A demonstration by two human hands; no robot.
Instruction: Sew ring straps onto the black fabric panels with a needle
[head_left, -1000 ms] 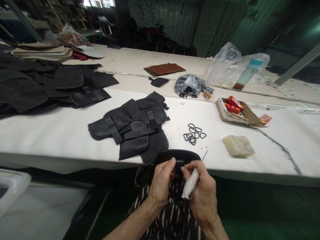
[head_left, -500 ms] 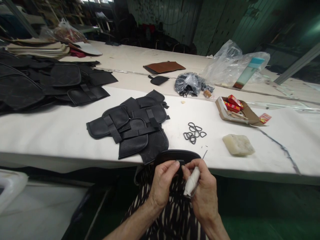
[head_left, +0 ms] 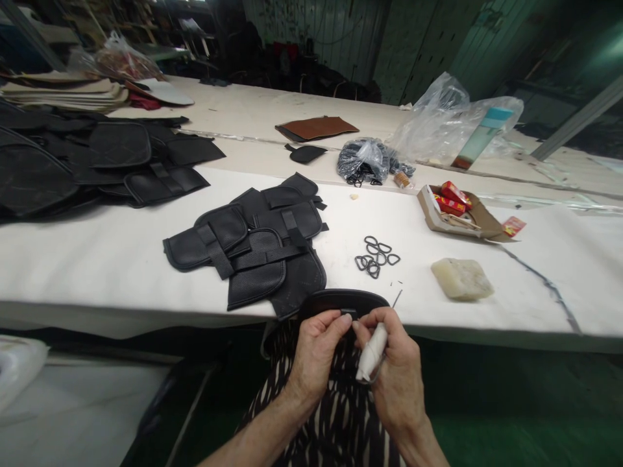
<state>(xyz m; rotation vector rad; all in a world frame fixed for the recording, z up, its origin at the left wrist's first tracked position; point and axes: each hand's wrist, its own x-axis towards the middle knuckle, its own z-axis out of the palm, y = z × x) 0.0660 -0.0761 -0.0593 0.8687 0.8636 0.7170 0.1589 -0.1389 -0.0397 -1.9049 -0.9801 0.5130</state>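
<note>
From where I stand, the person's left hand (head_left: 314, 353) has a narrow grip, thumb and fingers pinched together on a rounded black piece (head_left: 341, 299), which shows just beyond both grips at the near edge of the white-covered desk (head_left: 121, 272). The right hand (head_left: 398, 363) has its grip closed around a white-wrapped tool (head_left: 372, 353), with a thin metal spike (head_left: 397, 299) poking out past the knuckles. Its thumb and forefinger also come together near the left thumb; I can't make out what lies between those tips. Straight ahead of the right grip there's a loose cluster of black rings (head_left: 373, 268). Ahead and to the left of the left grip, black pouches with straps (head_left: 257, 259) lie overlapping. Off to the right of the right grip sits a pale, waxy-looking block (head_left: 462, 280), and farther out past it a low cardboard box (head_left: 450, 231) holds small red packets (head_left: 450, 205).
</note>
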